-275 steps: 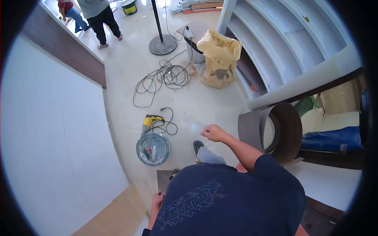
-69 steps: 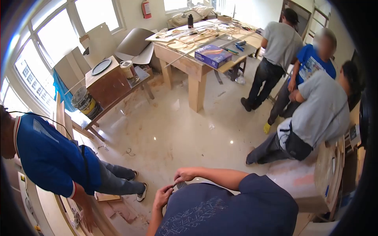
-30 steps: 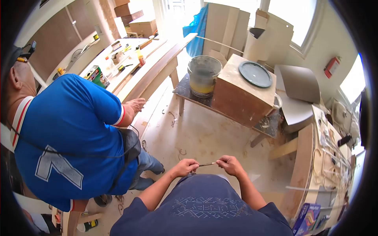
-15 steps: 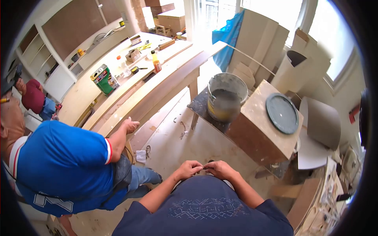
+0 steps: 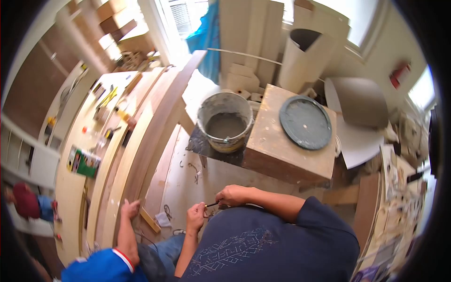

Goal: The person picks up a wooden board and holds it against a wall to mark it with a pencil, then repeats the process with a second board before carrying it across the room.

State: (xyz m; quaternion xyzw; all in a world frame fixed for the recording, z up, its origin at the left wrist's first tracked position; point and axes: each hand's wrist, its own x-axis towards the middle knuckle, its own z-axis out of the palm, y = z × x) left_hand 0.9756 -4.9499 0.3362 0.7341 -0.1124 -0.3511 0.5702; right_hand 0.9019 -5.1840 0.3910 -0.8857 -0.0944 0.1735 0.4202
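In front of my dark shirt, both hands are closed on a short, thin dark stick; its exact kind is too small to make out. My left hand pinches one end, where a small light spot shows. Around the other end curl the fingers of my right hand, hiding part of it. Left of my hands, a co-worker's hand rests by the edge of a long wooden board.
A bucket of grey material stands on a low dark bench. Beside it, a round grey lid lies on a wooden box. The worktable at left carries tools and bottles. A wood stack is at right.
My view has swung to the right. My hands have moved apart a little, and the dark stick now shows between them. The co-worker in blue sits lower in view, hand still by the board.
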